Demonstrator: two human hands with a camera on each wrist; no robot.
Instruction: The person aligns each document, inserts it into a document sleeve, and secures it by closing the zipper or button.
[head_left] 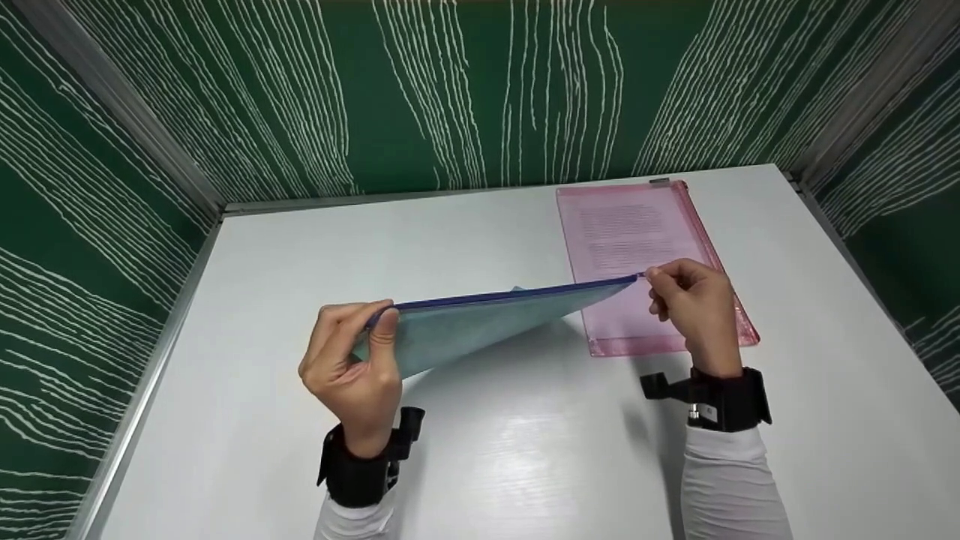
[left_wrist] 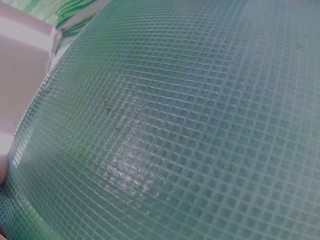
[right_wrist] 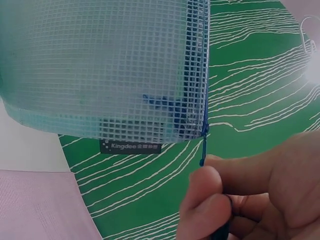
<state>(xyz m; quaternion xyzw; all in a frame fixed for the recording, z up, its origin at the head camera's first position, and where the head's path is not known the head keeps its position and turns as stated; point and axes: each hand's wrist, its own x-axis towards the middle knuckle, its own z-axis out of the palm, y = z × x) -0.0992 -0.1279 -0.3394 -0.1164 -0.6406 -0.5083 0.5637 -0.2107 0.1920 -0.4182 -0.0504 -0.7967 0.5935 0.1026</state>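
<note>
A teal mesh zipper pouch (head_left: 472,330) with a dark blue zipper along its top edge is held up off the table between both hands. My left hand (head_left: 356,360) pinches the zipper edge at the pouch's left end, thumb in front. At the other end, my right hand (head_left: 694,304) pinches the blue zipper pull between thumb and forefinger. The right wrist view shows the pull hanging from the pouch corner, near a black brand tag (right_wrist: 131,146). Mesh of the pouch (left_wrist: 165,130) fills most of the left wrist view, with only a sliver of finger at its left edge.
A pink zipper pouch (head_left: 630,225) with a printed sheet inside lies flat at the back right, partly beneath my right hand. The white table (head_left: 510,465) is bounded by green walls (head_left: 480,90) with white wavy lines.
</note>
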